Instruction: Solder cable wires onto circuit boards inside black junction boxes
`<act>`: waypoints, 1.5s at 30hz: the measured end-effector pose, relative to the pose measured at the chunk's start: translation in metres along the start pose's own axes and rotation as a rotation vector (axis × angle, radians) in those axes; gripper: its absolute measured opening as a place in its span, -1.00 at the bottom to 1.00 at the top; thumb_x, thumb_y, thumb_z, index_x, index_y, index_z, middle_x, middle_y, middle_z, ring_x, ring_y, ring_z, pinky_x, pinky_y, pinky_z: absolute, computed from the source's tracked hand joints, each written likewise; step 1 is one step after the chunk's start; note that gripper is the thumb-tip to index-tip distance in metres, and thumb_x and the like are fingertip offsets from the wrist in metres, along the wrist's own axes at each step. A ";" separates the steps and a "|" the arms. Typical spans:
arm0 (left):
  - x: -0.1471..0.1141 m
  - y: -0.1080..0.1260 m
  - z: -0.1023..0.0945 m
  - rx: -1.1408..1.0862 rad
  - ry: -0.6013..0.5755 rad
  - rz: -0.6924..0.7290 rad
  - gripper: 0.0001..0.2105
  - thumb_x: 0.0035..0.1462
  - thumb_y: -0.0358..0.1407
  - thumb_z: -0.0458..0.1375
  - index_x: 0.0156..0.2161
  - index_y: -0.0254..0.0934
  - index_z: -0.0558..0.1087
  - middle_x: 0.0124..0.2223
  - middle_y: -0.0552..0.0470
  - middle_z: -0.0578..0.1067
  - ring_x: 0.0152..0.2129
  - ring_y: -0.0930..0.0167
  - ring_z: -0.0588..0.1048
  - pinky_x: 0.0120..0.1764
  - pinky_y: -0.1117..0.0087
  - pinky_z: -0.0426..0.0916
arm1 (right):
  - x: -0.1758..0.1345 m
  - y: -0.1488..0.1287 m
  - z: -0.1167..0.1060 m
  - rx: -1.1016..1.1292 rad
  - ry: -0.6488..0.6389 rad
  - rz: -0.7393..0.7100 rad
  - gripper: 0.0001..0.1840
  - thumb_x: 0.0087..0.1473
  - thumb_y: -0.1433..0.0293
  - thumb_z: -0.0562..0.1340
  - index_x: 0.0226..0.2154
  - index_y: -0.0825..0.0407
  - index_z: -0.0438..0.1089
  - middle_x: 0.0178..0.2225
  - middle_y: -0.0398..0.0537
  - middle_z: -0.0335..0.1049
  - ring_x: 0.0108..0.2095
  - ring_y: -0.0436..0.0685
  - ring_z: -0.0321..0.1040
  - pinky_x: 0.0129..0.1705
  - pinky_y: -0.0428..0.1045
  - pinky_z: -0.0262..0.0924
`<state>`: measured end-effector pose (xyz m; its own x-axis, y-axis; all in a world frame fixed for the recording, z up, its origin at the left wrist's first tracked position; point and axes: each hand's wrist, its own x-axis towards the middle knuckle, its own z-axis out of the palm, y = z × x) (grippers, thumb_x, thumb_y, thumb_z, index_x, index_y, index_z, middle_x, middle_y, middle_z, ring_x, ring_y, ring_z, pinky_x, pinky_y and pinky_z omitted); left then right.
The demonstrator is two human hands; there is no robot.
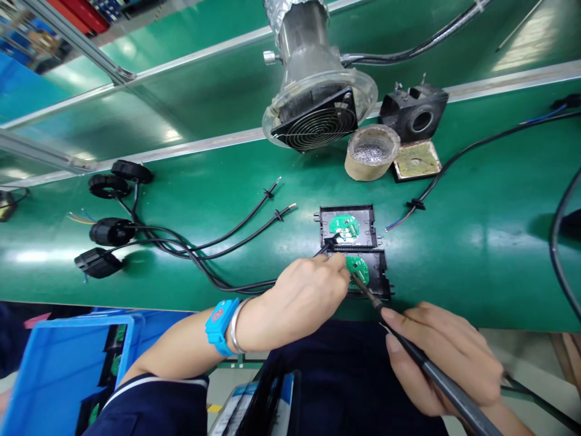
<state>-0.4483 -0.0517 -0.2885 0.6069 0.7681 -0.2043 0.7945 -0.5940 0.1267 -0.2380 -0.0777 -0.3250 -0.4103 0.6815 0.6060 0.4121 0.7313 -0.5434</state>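
Note:
My right hand (447,357) is closed round the grey handle of a soldering iron (420,357). The iron's tip reaches the green circuit board (358,269) in the nearer black plastic case (377,272). Over that case's left side, my left hand (313,290) pinches the end of a black cable (265,284); the fingers hide the wire ends. Just behind lies a second open black case (365,218) with its own green board (344,227). A cable with a black grommet (333,241) enters that case from the left.
Black cables end in round black connectors (111,231) at the left. Behind the cases stand a fan-fitted fume duct (320,124), a tub of solder scraps (370,151), a sponge tray (416,160) and a metal iron holder (415,112). A blue bin (59,369) sits lower left.

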 end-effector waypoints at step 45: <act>0.001 0.002 0.000 0.042 -0.055 -0.041 -0.89 0.20 -0.43 0.02 -0.37 -0.31 0.33 -0.37 0.02 0.35 -0.54 0.39 0.39 -0.57 0.40 0.23 | -0.010 0.001 -0.003 0.192 0.043 0.157 -0.70 -0.06 0.60 0.19 -0.20 0.18 0.43 -0.41 -0.02 0.36 -0.44 0.05 0.35 -0.43 -0.02 0.29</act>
<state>-0.4463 -0.0525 -0.2884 0.5710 0.7783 -0.2614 0.8160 -0.5729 0.0769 -0.2309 -0.0838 -0.3299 -0.3167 0.7884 0.5274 0.3047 0.6111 -0.7305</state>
